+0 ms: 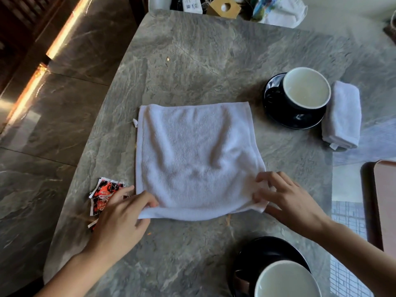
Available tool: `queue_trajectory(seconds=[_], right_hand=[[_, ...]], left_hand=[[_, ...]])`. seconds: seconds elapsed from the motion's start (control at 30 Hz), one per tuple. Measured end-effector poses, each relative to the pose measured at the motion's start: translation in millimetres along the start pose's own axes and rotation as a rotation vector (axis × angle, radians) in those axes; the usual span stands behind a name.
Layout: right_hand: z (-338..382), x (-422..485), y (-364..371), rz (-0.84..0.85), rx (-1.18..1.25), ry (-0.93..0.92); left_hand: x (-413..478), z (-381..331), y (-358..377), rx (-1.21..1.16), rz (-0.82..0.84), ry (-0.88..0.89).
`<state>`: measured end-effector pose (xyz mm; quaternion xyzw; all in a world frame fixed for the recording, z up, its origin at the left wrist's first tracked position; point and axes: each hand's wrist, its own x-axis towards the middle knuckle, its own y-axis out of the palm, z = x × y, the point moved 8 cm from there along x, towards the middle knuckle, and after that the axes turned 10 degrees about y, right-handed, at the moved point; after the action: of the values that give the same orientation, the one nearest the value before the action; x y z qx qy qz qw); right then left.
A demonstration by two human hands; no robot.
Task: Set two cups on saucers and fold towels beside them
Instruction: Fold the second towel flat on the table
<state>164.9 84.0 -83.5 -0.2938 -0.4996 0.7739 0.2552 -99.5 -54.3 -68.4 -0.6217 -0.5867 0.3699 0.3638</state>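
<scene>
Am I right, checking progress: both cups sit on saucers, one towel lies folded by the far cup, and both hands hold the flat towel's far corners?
Not quite. The head view shows the left hand and right hand holding the flat towel by its near corners. The rest is right.

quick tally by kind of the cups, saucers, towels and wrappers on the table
cups: 2, far cup and near cup
saucers: 2, far saucer and near saucer
towels: 2, folded towel and flat towel gripped at its near corners by the left hand and right hand
wrappers: 1, red wrapper
total: 7
</scene>
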Motion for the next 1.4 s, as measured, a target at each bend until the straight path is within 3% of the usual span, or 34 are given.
queue_trajectory(seconds=[0.13, 0.27, 0.37, 0.47, 0.67, 1.0, 1.17, 1.4], right_hand=[[-14, -1, -27, -0.194, 0.18, 0.091], [-25, -3, -53, -0.238, 0.513, 0.201], [-38, -4, -66, -0.294, 0.494, 0.257], [-52, -4, -76, -0.331, 0.432, 0.31], [-62, 7, -74, -0.309, 0.488, 0.353], [-60, 53, -56, -0.333, 0.528, 0.426], [-65, 83, -50, -0.329, 0.495, 0.473], [-72, 103, -44, -0.364, 0.419, 0.56]], left_hand=[[-4, 20, -10, -0.374, -0.101, -0.227], [-10, 14, -12, -0.572, -0.158, -0.292], [-14, -6, 0, -0.658, -0.048, -0.334], [-14, -32, 16, -0.953, 0.095, -0.383], [-20, -41, 24, -1.146, 0.102, -0.614], [19, 18, 1, -0.818, -0.002, -0.526], [32, 52, -9, -0.398, -0.062, -0.409], [48, 55, -8, -0.182, -0.08, -0.424]])
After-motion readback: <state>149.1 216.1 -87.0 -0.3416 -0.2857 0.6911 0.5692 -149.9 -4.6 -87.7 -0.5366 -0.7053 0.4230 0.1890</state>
